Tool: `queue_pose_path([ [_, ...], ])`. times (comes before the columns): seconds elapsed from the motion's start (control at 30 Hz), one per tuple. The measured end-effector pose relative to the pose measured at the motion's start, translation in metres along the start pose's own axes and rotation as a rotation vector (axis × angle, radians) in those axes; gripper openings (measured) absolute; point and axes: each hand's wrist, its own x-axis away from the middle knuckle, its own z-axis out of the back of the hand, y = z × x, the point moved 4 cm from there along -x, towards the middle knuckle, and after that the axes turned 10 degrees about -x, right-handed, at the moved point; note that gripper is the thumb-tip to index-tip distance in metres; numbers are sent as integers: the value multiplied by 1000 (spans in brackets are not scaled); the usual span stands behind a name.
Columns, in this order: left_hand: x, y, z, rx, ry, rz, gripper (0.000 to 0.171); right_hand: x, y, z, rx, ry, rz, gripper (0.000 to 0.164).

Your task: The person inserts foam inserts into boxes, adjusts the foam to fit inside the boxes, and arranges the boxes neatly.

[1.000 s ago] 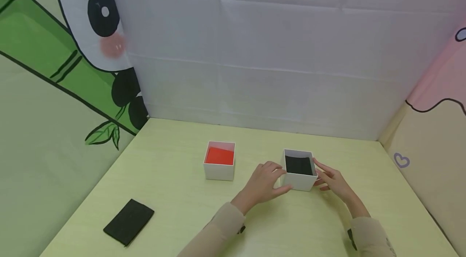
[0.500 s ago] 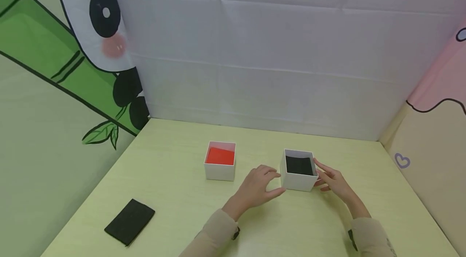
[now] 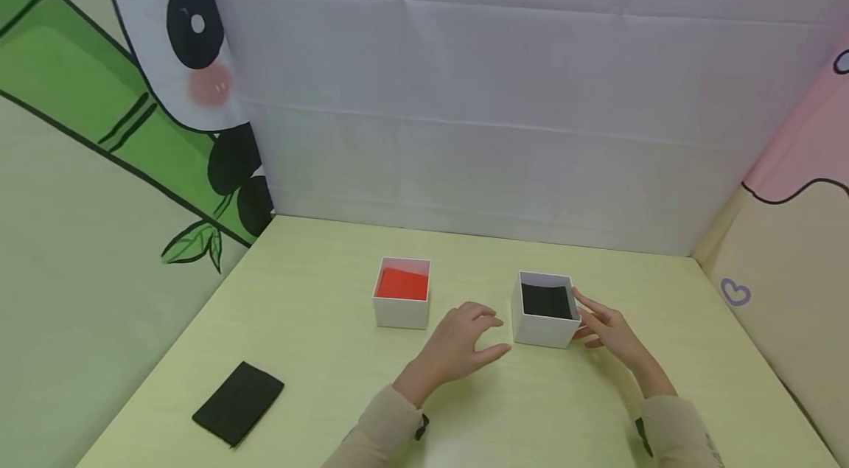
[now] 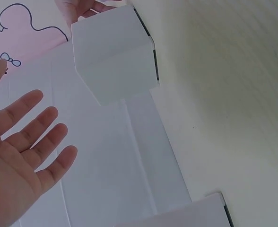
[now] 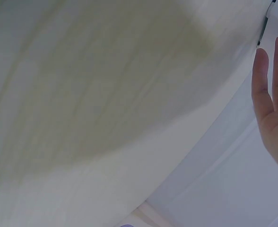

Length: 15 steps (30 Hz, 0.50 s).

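Observation:
A white open-topped box (image 3: 542,332) with a flat black piece (image 3: 547,301) inside stands right of the table's middle. My right hand (image 3: 612,335) is at its right side, fingertips against the wall. In the right wrist view the visible fingers (image 5: 260,78) are nearly straight. Off the box's left side hovers my left hand (image 3: 458,341), empty, its fingers spread and slightly bent. The left wrist view shows a gap between those fingers and the white box (image 4: 113,56). A second white box (image 3: 401,314), left of the first, contains a red piece (image 3: 403,285).
A flat black folded piece (image 3: 239,404), like cloth, lies at the front left of the pale yellow table (image 3: 318,291). A white sheet (image 3: 464,85) closes off the back, with printed panels on both sides.
My left hand has come away from the left side of the box with the black piece, moving left. The right hand stays at that box, which has not visibly moved.

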Motion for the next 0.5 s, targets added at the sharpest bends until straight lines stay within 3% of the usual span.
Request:
queue_pose_path([
  [0.5, 20, -9, 13, 12, 1, 20, 32, -1, 5, 2, 4, -18, 26, 52],
])
